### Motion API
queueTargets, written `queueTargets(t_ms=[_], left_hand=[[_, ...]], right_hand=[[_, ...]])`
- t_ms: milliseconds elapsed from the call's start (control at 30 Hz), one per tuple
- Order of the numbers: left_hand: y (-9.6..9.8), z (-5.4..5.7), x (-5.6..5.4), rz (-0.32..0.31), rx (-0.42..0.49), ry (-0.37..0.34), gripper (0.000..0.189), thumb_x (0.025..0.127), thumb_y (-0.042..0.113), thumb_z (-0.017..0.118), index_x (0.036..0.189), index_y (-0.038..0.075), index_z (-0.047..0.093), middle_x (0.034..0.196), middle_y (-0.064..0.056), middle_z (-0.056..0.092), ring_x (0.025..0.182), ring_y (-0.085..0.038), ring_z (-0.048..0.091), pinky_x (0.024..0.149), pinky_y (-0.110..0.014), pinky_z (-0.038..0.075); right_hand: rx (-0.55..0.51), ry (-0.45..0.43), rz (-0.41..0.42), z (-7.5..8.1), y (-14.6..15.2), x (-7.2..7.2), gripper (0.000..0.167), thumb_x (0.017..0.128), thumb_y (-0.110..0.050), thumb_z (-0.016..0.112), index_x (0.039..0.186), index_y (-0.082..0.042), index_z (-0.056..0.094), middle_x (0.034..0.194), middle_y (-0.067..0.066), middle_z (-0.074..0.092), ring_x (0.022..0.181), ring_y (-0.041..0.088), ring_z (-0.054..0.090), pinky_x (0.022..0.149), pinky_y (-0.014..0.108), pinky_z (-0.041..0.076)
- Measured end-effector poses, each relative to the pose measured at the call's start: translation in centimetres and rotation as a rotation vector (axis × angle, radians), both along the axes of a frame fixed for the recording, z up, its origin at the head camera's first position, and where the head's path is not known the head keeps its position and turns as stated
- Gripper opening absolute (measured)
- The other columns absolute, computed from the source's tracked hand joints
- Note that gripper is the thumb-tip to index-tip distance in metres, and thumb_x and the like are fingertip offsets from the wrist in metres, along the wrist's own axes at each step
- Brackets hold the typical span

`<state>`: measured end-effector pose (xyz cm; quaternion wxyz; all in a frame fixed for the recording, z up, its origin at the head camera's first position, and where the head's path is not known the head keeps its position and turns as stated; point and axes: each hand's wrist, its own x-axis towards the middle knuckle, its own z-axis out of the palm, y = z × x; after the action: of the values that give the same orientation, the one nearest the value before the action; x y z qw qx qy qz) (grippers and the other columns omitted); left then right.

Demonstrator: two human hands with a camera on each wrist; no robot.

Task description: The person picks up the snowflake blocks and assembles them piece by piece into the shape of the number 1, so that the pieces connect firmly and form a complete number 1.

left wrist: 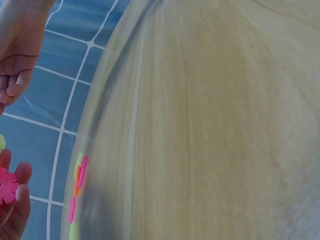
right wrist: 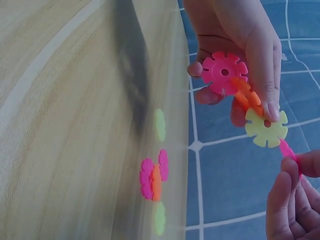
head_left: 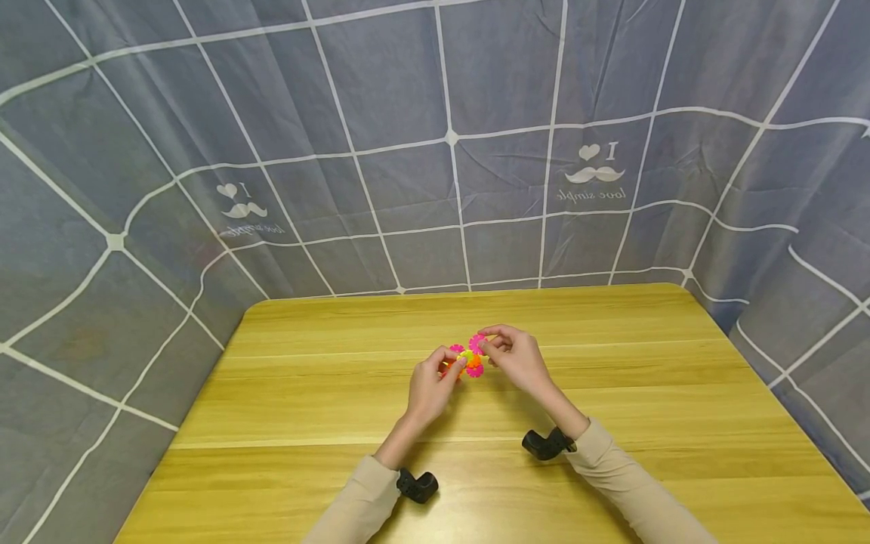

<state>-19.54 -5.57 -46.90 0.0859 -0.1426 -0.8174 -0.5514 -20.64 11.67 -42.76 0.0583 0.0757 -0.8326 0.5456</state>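
My left hand [head_left: 430,385] holds a short chain of notched plastic discs. In the right wrist view that chain is a pink disc [right wrist: 218,73], an orange disc [right wrist: 246,96] set across it, and a pale yellow disc [right wrist: 266,131] under a fingertip. My right hand [head_left: 519,357] pinches another pink disc [head_left: 478,344], turned edge-on in the right wrist view [right wrist: 286,149]. Its edge meets the yellow disc's rim; I cannot tell whether the notches interlock. The left wrist view catches both hands only partly, with a pink disc [left wrist: 7,186] at the left fingers.
Several more discs lie on the wooden table [head_left: 306,393], seen at a slant: yellow [right wrist: 159,125], pink [right wrist: 146,178] and orange [right wrist: 156,182]. A grey curtain [head_left: 394,189] with white lines surrounds the table's back and sides. Black wrist cameras [head_left: 544,444] sit at both cuffs.
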Motion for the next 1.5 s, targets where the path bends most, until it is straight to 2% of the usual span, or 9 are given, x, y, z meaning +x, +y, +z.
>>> queueTargets(t_ms=[167, 300, 533, 700, 933, 1100, 1300, 1500], left_hand=[[0.1, -0.1, 0.0, 0.012, -0.023, 0.003, 0.015, 0.094, 0.022, 0.062, 0.091, 0.008, 0.063, 0.078, -0.019, 0.070, 0.064, -0.032, 0.068, 0.044, -0.014, 0.036], [0.2, -0.1, -0.1, 0.027, -0.053, 0.024, 0.015, 0.094, 0.024, 0.063, 0.091, 0.009, 0.064, 0.077, -0.015, 0.070, 0.063, -0.028, 0.068, 0.045, -0.015, 0.040], [0.3, -0.1, 0.1, 0.062, -0.098, 0.089, 0.014, 0.093, 0.023, 0.064, 0.088, 0.011, 0.065, 0.072, -0.011, 0.070, 0.060, -0.014, 0.064, 0.048, -0.016, 0.041], [0.5, 0.0, 0.2, 0.087, -0.091, 0.137, 0.015, 0.093, 0.023, 0.064, 0.088, 0.009, 0.065, 0.071, -0.011, 0.070, 0.063, -0.016, 0.064, 0.051, -0.015, 0.043], [0.8, 0.3, 0.0, 0.152, -0.104, 0.216, 0.015, 0.090, 0.023, 0.067, 0.085, 0.008, 0.066, 0.069, -0.004, 0.069, 0.064, -0.013, 0.062, 0.050, -0.015, 0.038], [0.9, 0.3, 0.0, 0.154, -0.110, 0.220, 0.014, 0.090, 0.023, 0.067, 0.086, 0.009, 0.066, 0.067, -0.003, 0.069, 0.063, -0.014, 0.062, 0.050, -0.013, 0.037], [1.0, 0.3, 0.1, 0.168, -0.123, 0.215, 0.015, 0.090, 0.023, 0.067, 0.087, 0.009, 0.066, 0.069, -0.003, 0.070, 0.065, -0.014, 0.063, 0.052, -0.015, 0.038], [1.0, 0.3, 0.1, 0.140, -0.093, 0.158, 0.015, 0.092, 0.023, 0.065, 0.091, 0.008, 0.067, 0.075, -0.007, 0.072, 0.064, -0.016, 0.066, 0.051, -0.016, 0.043]], right_hand=[[-0.002, -0.008, 0.003, 0.0, 0.0, -0.1, 0.021, 0.087, -0.005, 0.066, 0.107, -0.001, 0.069, 0.077, 0.019, 0.070, 0.061, 0.028, 0.064, 0.051, 0.020, 0.046], [-0.015, -0.021, 0.012, -0.1, 0.0, -0.1, 0.022, 0.086, -0.005, 0.065, 0.107, 0.000, 0.068, 0.081, 0.025, 0.069, 0.057, 0.018, 0.063, 0.052, 0.020, 0.048], [-0.037, -0.032, 0.007, -0.2, -0.2, -0.1, 0.021, 0.085, -0.003, 0.065, 0.105, 0.002, 0.068, 0.081, 0.026, 0.068, 0.057, 0.018, 0.064, 0.051, 0.022, 0.050], [-0.069, -0.043, -0.020, -0.1, -0.5, -0.1, 0.020, 0.085, -0.001, 0.064, 0.104, 0.002, 0.069, 0.079, 0.026, 0.067, 0.056, 0.018, 0.062, 0.051, 0.022, 0.050], [-0.113, -0.032, -0.032, 0.4, -0.8, 0.0, 0.023, 0.084, 0.000, 0.065, 0.106, 0.004, 0.069, 0.075, 0.025, 0.067, 0.054, 0.017, 0.060, 0.049, 0.022, 0.049], [-0.115, -0.057, -0.043, 0.4, -0.8, 0.0, 0.020, 0.084, 0.001, 0.064, 0.103, 0.003, 0.069, 0.072, 0.022, 0.066, 0.051, 0.011, 0.059, 0.049, 0.024, 0.051], [-0.141, -0.070, -0.017, 0.6, -0.6, 0.0, 0.020, 0.084, 0.000, 0.064, 0.103, 0.006, 0.068, 0.077, 0.031, 0.064, 0.051, 0.008, 0.060, 0.051, 0.023, 0.053], [-0.145, -0.089, 0.007, 0.4, -0.3, -0.1, 0.021, 0.086, -0.004, 0.065, 0.105, 0.006, 0.067, 0.081, 0.028, 0.068, 0.053, 0.007, 0.062, 0.062, 0.044, 0.058]])
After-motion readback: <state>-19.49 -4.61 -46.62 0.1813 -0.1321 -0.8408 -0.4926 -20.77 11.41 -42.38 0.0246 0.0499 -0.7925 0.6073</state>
